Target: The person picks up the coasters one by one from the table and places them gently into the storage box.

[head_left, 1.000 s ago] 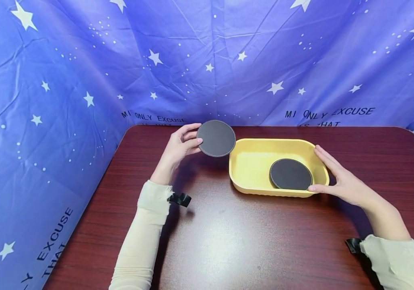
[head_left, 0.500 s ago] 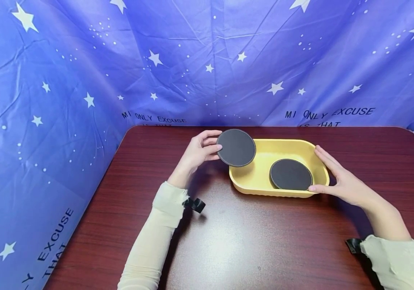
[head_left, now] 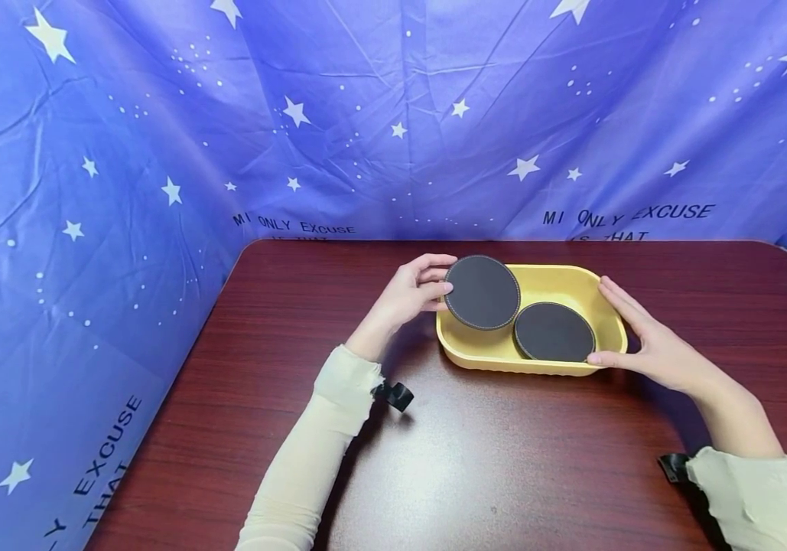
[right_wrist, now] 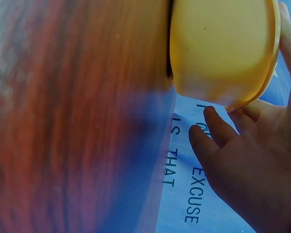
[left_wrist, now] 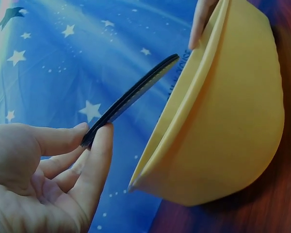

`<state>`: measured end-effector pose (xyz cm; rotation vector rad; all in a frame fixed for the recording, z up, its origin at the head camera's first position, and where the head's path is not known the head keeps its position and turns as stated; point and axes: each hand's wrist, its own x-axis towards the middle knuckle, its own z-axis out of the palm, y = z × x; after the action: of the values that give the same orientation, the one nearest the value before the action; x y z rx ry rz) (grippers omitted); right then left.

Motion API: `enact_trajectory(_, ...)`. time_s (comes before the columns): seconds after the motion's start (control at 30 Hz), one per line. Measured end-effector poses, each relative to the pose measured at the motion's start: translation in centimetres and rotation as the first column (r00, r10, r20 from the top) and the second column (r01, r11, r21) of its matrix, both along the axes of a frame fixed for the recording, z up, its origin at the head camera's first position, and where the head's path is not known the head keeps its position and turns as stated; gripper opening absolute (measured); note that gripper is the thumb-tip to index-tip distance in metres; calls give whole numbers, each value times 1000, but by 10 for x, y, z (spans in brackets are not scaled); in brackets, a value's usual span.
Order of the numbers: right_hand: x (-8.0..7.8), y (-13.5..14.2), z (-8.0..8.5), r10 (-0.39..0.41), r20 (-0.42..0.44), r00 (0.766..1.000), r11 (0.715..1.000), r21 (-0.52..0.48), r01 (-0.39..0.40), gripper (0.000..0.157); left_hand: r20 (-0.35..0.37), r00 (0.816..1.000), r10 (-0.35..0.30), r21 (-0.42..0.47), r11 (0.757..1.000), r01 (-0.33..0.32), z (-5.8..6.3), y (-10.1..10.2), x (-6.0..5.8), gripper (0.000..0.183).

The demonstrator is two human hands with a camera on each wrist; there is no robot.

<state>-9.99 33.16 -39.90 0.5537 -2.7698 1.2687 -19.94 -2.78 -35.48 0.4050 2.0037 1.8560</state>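
Between thumb and fingers, my left hand (head_left: pixel 410 295) pinches the left edge of a round black coaster (head_left: pixel 482 292) with a stitched rim. It is held tilted above the left part of a yellow plastic basin (head_left: pixel 486 361); the left wrist view shows this coaster (left_wrist: pixel 133 99) edge-on, apart from the basin wall (left_wrist: pixel 223 121). A second black coaster (head_left: pixel 554 331) lies inside the basin at the right, leaning towards the near wall. My right hand (head_left: pixel 661 348) holds the basin's right end, thumb at the near rim and fingers at the far right corner.
The basin stands on a dark red wood-grain table (head_left: pixel 262 367), towards its far edge. A blue star-printed cloth (head_left: pixel 393 115) hangs behind and to the left. A black strap piece (head_left: pixel 398 396) sticks out from the left cuff, another (head_left: pixel 673 467) from the right.
My left hand has carried its coaster rightwards and slightly nearer, from beside the basin to above its left part. My right hand, the basin and the other coaster have stayed put.
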Motion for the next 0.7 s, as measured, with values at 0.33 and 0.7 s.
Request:
enact_trajectory(0.33,0,0,0,-2,2,1000,1000,5,2,103,-27,996,-90,-58,994,89,2,23,6,44)
enact_trajectory(0.7,0,0,0,2,-8,1000,1000,7,-2,103,-11,988,-156,-102,983,154,1,48,10,44)
